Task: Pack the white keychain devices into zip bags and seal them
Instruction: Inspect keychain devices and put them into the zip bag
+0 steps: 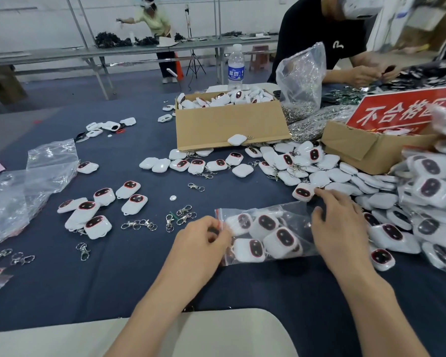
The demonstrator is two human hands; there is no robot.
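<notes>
**Hands pinching and resting**

Left hand [204,238] is pinching the red zip strip of the zip bag [298,211]. Right hand [337,222] is resting, fingers loosely spread, over the bag's opposite end. Dark bench [113,287] is carrying a cardboard box [229,124] farther back. Between the hands, the bag is lying flat, holding several white keychain devices [281,238]. Metal clips [139,224] are lying just left.

You have one view, a wide-angle camera worn on your head, facing forward and down over the desk [144,279]. It sits close: your arms [371,305] come in from 6 o'clock, and the left grip [204,238], the bag [268,238] and the right grip [337,222] lie just below centre. Toward 12 o'clock the desk's far end shrinks away, and straight lines bend near the frame's edges.
</notes>
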